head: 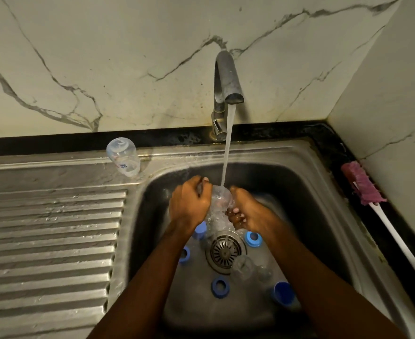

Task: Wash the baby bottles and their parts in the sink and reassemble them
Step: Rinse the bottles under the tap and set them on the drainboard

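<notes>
While water ran from the grey metal faucet [228, 79], both hands held a clear plastic baby bottle [220, 201] in the stream over the stainless steel sink basin [306, 192]; the left hand [190, 203] gripped its left side, fingers curled close together round it; the right hand [248, 212] cupped the lower right side, fingers [237, 212] curled against the plastic, blurred; on the basin floor sat a round metal drain strainer [224, 250]; a blue plastic ring [253, 239] lay just right of it, a second blue ring [219, 287] lay nearer the front, a third blue ring [184, 254] lay beside the left forearm; a blue plastic cap [283, 293] lay front right, near some clear parts [244, 266], too blurred to tell; a second clear bottle [123, 156] stood neck-down on the back-left rim, above the ridged steel drainboard [49, 228]; a pink-headed brush with white handle [363, 185] lay on the black tabletop [336, 148] along the right wall.
</notes>
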